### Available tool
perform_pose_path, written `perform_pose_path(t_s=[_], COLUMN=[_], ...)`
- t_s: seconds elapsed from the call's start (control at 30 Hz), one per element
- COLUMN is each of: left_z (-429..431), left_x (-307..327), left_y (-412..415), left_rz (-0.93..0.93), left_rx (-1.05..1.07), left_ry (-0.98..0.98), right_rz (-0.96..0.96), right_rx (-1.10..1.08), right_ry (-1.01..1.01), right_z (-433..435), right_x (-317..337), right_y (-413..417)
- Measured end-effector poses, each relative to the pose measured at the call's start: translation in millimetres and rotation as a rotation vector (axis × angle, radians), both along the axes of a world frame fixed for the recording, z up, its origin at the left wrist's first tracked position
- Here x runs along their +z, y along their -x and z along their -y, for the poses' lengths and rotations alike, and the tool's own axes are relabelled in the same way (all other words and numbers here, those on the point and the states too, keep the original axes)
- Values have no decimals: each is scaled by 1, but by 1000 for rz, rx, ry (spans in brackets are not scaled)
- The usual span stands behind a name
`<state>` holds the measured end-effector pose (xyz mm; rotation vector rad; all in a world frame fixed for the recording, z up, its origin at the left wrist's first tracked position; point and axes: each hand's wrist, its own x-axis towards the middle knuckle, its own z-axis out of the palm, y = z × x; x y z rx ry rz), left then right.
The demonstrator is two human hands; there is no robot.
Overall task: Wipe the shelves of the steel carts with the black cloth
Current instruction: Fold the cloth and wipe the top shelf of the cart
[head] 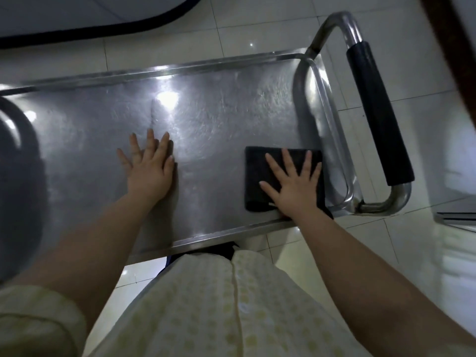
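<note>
Cart (180,70), steel, seen from above. Top shelf (221,124) is a shallow tray with a raised rim. Its surface is dull and streaked with swirl marks, with bright reflections toward the far side.

Cloth (257,176), black, folded to a rectangle. It lies flat on the right end of the shelf, close to the near rim and just beside the right rim.

Right hand (293,188) lies palm down on the cloth, fingers straight and spread apart, pressing it to the steel. The heel of the hand sits at the cloth's near edge.

Left hand (149,173) lies palm down on bare steel near the middle of the shelf, well apart from the cloth. Its fingers are straight and mostly close together, holding nothing.

Handle (378,112), a bent steel tube with a black sleeve, stands off the right end of the cart. A second steel loop sits just inside it at the shelf's end.

Floor (231,29), pale glossy tiles, shows on the far, right and near sides.

Shirt (219,305), pale yellow with a small pattern, fills the near centre. Both forearms are bare.
</note>
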<state>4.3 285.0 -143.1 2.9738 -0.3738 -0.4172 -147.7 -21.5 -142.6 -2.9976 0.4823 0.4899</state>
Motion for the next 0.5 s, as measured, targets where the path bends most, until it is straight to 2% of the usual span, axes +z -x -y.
perform_pose_path(t_s=[0.13, 0.27, 0.33, 0.5], left_z=[2, -1, -2, -4], left_x=[-5, -11, -13, -19], left_y=[-23, -24, -23, -23], left_rz=[-50, -29, -21, 7], left_rx=[-37, -25, -34, -20], left_ry=[-55, -33, -33, 11], right_rz=[-128, -114, -66, -37], right_rx=[-265, -343, -294, 82], right_ry=[38, 20, -2, -83], right_z=[68, 38, 3, -93], right_x=[9, 6, 5, 2], right_y=[-20, -50, -72, -130])
